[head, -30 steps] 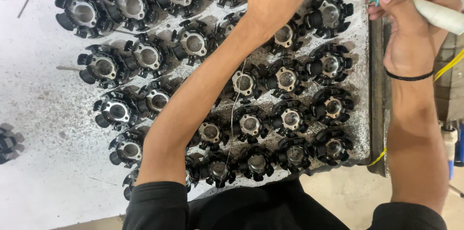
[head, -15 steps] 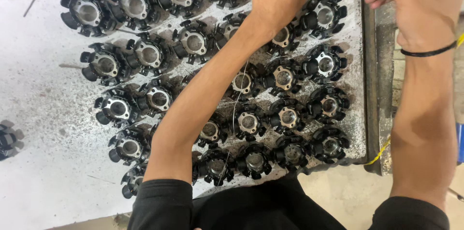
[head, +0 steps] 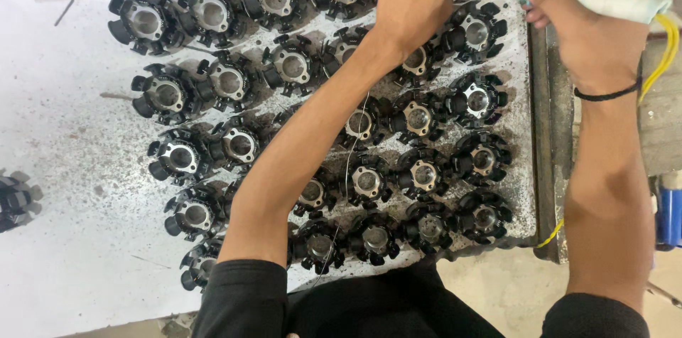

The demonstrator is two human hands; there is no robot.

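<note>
The left hand (head: 415,4) reaches across the desk (head: 64,238) to the far row, fingers curled and pressed down on a black toothed stator core with a bright metal hub; the hand covers nearly all of that core, so how the fingers grip it cannot be told. The right hand (head: 593,22) is closed in a fist around the white taped handle of a soldering iron (head: 611,2), whose metal tip points left toward the spot under the left hand; a yellow cable (head: 664,54) runs off the handle's back end, and a black band (head: 604,94) sits on the wrist. The tip looks to be just beside the held core, though contact cannot be made out.

The step in hand seems to be joining a wire on that far core, one hand steadying, the other bringing the hot tip in. The next move calls for a still left hand and a fine, short approach of the tip, keeping clear of the fingers.

Around them lie many like stator cores (head: 419,174) in rough rows on the speckled white desk, one core (head: 15,199) apart at the left edge
</note>
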